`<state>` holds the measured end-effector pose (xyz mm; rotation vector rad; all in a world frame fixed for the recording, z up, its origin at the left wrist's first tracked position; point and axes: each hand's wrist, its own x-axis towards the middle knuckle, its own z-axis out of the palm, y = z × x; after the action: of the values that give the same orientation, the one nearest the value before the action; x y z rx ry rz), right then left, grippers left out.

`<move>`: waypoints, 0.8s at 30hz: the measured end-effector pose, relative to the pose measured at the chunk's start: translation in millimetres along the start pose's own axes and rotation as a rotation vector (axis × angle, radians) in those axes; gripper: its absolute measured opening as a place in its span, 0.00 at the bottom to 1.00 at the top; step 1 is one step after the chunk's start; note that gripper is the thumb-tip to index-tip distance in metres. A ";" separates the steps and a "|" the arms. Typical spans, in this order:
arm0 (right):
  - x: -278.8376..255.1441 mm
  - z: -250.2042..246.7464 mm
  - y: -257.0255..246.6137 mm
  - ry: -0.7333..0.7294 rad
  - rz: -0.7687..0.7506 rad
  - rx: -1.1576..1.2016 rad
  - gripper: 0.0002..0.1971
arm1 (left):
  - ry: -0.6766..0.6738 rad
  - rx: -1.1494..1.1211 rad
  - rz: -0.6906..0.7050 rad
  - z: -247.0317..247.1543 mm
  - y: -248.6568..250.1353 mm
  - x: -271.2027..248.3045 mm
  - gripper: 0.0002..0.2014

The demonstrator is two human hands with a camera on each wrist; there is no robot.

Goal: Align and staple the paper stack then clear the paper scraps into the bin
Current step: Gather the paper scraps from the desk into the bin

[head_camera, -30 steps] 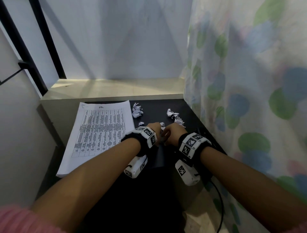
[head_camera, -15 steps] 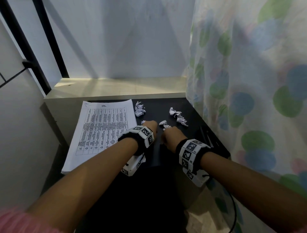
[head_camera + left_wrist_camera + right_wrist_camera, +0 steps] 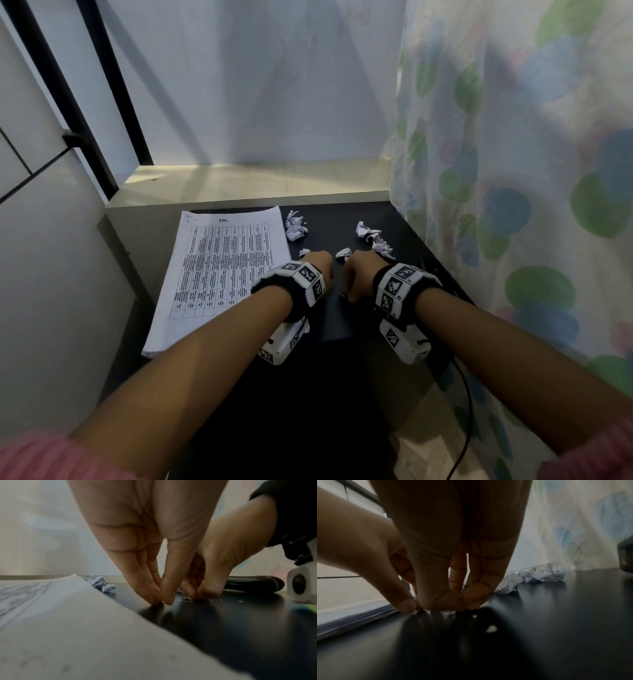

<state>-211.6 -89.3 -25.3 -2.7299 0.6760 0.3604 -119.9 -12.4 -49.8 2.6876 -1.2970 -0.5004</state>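
Note:
A printed paper stack (image 3: 222, 270) lies on the left of the black table (image 3: 342, 322). Crumpled paper scraps lie behind my hands: one (image 3: 295, 228) by the stack's corner, one (image 3: 371, 236) to the right, a small one (image 3: 343, 253) between. My left hand (image 3: 320, 265) points down, fingers and thumb meeting tip to tip (image 3: 162, 601) on the table; I cannot see anything between them. My right hand (image 3: 356, 277) stands beside it, fingertips bunched (image 3: 436, 608) on tiny shiny bits (image 3: 185, 599). A black stapler (image 3: 254, 584) lies behind the right hand.
A spotted curtain (image 3: 513, 171) hangs along the table's right edge. A pale ledge (image 3: 257, 185) and a wall close the back. A black cable (image 3: 466, 411) drops off the near right. No bin shows in any view.
A second ago my hands were pressed together above the table. They have since moved slightly apart and come down, fingertips now on the tabletop. Paper and scraps have not moved.

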 end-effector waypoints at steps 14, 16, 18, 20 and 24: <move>-8.6 -1.4 54.0 0.168 0.158 0.533 0.15 | -0.085 0.005 0.017 -1.4 30.2 0.1 0.21; -10.2 -0.5 55.9 0.170 0.154 0.547 0.15 | -0.089 0.002 0.046 -0.3 41.3 -0.4 0.20; -11.3 -0.1 57.6 0.178 0.153 0.549 0.14 | -0.098 0.021 0.060 -0.2 49.0 -0.1 0.19; -12.6 -1.2 60.0 0.191 0.151 0.554 0.13 | -0.082 0.029 0.061 -2.7 50.4 0.7 0.17; -14.0 -3.0 65.5 0.218 0.159 0.563 0.13 | -0.092 0.060 0.013 -7.3 40.7 2.4 0.07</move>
<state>-255.0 -139.8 -33.3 -2.1985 0.8965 -0.0917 -146.1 -40.2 -33.6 2.7330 -1.3731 -0.5998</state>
